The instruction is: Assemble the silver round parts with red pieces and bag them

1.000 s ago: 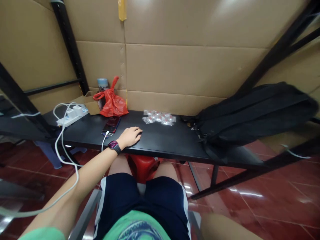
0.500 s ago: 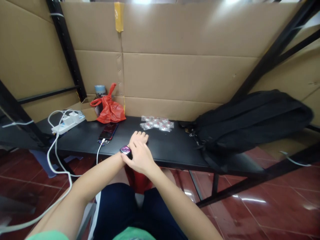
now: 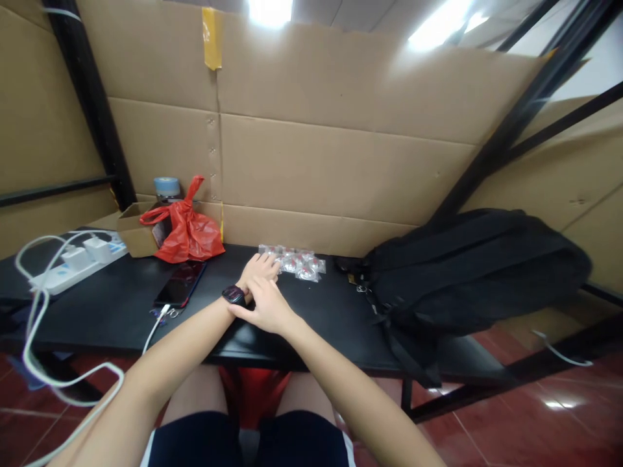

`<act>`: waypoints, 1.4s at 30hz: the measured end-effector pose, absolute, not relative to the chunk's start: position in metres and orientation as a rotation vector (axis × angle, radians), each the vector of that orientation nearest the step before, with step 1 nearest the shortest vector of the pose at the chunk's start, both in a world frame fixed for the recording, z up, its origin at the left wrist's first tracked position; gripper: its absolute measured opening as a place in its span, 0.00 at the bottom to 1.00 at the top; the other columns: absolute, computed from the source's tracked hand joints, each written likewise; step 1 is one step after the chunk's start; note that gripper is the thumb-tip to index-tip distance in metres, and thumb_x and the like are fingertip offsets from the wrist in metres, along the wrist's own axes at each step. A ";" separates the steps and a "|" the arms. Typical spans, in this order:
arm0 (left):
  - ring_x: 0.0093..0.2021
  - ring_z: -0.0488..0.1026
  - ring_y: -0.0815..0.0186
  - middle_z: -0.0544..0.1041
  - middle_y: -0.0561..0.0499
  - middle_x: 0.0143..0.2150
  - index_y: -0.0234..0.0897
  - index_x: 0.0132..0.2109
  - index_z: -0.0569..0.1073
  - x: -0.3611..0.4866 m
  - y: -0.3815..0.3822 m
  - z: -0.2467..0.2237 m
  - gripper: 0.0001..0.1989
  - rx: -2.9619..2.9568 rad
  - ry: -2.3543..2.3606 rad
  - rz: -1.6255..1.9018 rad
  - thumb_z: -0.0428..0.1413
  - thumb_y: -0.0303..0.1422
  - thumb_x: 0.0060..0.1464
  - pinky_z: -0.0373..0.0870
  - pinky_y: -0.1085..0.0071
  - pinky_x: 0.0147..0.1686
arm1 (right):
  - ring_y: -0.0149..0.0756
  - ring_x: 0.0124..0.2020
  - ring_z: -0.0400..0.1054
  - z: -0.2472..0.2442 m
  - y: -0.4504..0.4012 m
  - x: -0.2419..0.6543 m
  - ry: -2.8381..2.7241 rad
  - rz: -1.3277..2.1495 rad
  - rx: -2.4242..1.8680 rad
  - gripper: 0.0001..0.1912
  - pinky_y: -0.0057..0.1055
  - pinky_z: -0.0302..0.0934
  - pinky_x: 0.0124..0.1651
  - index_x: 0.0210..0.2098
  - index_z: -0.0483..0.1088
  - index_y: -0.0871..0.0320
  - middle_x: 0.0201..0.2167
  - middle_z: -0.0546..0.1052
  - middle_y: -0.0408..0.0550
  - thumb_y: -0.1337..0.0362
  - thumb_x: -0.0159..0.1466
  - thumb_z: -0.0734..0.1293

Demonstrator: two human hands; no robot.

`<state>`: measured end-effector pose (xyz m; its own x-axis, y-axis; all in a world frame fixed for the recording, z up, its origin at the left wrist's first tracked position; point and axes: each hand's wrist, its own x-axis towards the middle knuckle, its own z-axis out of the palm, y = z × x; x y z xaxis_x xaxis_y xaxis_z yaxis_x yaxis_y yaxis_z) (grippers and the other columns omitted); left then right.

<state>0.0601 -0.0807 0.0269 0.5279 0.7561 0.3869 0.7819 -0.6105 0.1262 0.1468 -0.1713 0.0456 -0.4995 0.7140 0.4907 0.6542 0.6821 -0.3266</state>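
My left hand [image 3: 261,268] lies palm down above the black tabletop, fingers slightly apart and holding nothing, its tips beside several small clear packets [image 3: 305,267] with red bits. A black smartwatch [image 3: 234,296] with a dark screen is on my left wrist. My right hand [image 3: 267,306] rests across that wrist, its thumb at the watch's near edge and its bent fingers by the far side, closed round the watch.
A phone [image 3: 180,284] on a white cable, a red plastic bag [image 3: 191,230], a cardboard box [image 3: 136,230], a blue-lidded jar [image 3: 167,188] and a power strip [image 3: 73,269] are left. A black backpack [image 3: 467,272] lies right on the black table [image 3: 311,324].
The view has shifted nearer the table and tilted. The watch screen, lit before, is now dark. My left fingers are closer to the packets, and my right hand stays at the wrist.
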 end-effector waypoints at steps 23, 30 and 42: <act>0.44 0.69 0.55 0.74 0.41 0.45 0.38 0.47 0.70 0.074 -0.060 0.008 0.07 -2.537 -1.490 -0.403 0.50 0.30 0.63 0.58 0.58 0.42 | 0.42 0.51 0.69 0.051 -0.134 0.154 -2.281 0.688 -0.684 0.13 0.41 0.54 0.59 0.43 0.70 0.54 0.49 0.78 0.48 0.65 0.59 0.73; 0.46 0.70 0.53 0.74 0.40 0.47 0.36 0.49 0.70 0.073 -0.065 0.014 0.09 -2.556 -1.481 -0.371 0.48 0.32 0.65 0.58 0.58 0.45 | 0.43 0.52 0.69 0.050 -0.136 0.156 -2.236 0.724 -0.699 0.14 0.41 0.55 0.59 0.45 0.71 0.54 0.50 0.77 0.48 0.64 0.60 0.72; 0.45 0.74 0.54 0.78 0.40 0.46 0.34 0.49 0.72 0.071 -0.058 0.016 0.21 -2.529 -1.485 -0.262 0.49 0.48 0.65 0.62 0.61 0.43 | 0.44 0.51 0.68 0.052 -0.139 0.150 -2.261 0.675 -0.755 0.17 0.43 0.53 0.58 0.48 0.70 0.53 0.49 0.78 0.48 0.64 0.60 0.72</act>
<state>0.0707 -0.0577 0.0164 0.4809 0.8404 0.2500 0.8752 -0.4772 -0.0793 0.1497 -0.1389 0.0518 -0.6216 0.6650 0.4140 0.3295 0.7014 -0.6320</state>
